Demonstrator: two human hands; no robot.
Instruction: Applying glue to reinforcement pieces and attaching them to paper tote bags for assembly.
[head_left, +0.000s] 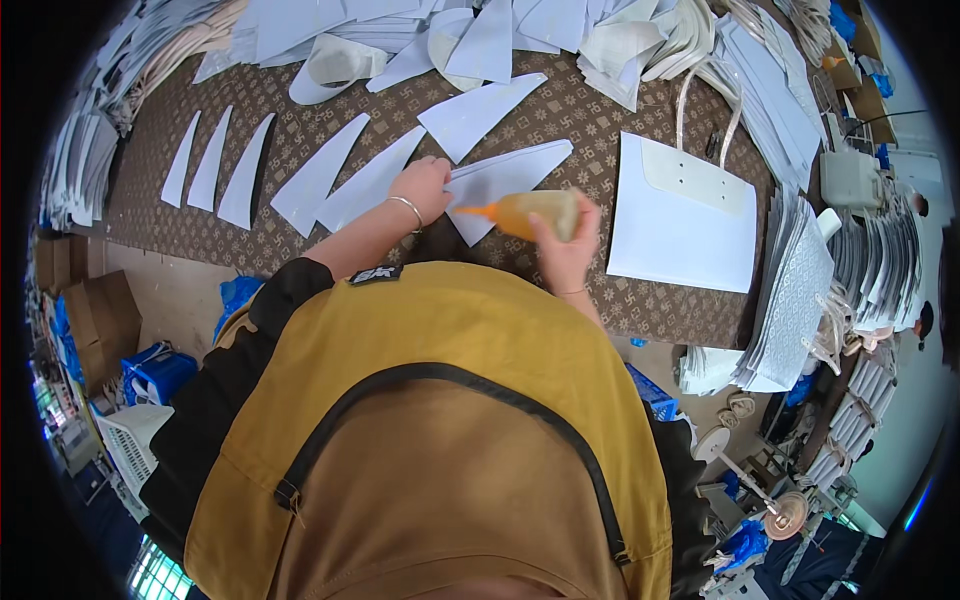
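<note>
White paper triangle (505,180) lay on the patterned table (330,110), pinned under the left hand (422,185); right hand (568,245) gripped the glue bottle (525,213), mid-gluing; next calls for a steady bead along its edge

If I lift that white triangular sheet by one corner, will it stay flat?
Probably not: the white triangular sheet looks thin and light, so it would likely droop. The left hand pins it while the right hand works the squeeze bottle, suggesting it slides easily.

Left hand (422,185) pressing white paper triangle (505,180), right hand (568,245) gripping glue bottle (530,213)
</note>
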